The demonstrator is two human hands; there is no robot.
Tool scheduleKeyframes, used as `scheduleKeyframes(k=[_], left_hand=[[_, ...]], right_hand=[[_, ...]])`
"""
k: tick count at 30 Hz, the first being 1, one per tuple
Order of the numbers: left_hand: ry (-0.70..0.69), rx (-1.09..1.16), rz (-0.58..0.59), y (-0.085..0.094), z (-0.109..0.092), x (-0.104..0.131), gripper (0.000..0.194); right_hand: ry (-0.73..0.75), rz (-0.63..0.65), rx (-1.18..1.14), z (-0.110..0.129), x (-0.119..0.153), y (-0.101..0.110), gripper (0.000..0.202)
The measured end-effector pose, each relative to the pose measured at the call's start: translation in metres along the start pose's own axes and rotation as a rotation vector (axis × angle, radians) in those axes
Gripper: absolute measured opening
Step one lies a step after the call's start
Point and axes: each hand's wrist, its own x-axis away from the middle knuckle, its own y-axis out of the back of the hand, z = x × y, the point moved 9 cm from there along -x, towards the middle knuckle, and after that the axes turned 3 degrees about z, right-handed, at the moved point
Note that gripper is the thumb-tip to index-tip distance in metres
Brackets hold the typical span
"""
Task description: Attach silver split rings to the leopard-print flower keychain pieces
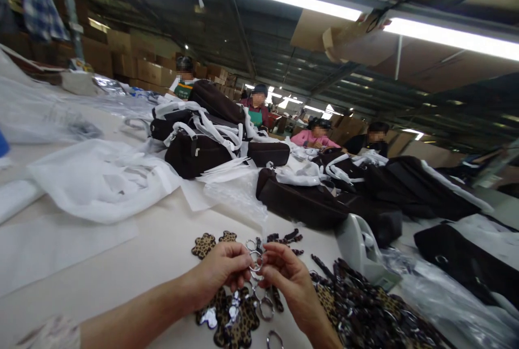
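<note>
A silvery metal ring (255, 253) is pinched between the thumb and fingers of my left hand (225, 267), above the white table. My right hand (287, 273) closes in on the ring's right side with curled fingers; its exact grip is partly hidden. Below the hands, leopard-print flower-shaped charms (235, 323) with shiny metal parts lie on the table. More loose rings (266, 308) lie under and beside my right hand. Beyond the left hand sit two other leopard-print charms (203, 245). Dark patterned straps (286, 237) lie past my right hand.
A heap of dark straps and charms (365, 305) covers the table at right, near a grey tape dispenser (359, 246). Dark bags (300, 197) with white wrapping stand behind. Plastic bags (105, 181) lie at left. Several people (257, 105) are at the far side.
</note>
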Motion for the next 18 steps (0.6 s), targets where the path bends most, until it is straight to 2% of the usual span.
scheduleKeyframes(k=[4, 8, 18], left_hand=[[-0.019, -0.053, 0.004, -0.003, -0.003, 0.002, 0.037], [-0.036, -0.122, 0.018, -0.006, -0.007, 0.006, 0.035], [0.018, -0.036, 0.039, -0.009, 0.002, 0.01, 0.039]], right_hand=[[-0.002, 0.015, -0.014, -0.003, 0.005, 0.001, 0.037], [-0.024, 0.068, -0.025, -0.007, 0.006, -0.009, 0.034], [-0.047, 0.115, -0.13, -0.015, 0.01, -0.014, 0.035]])
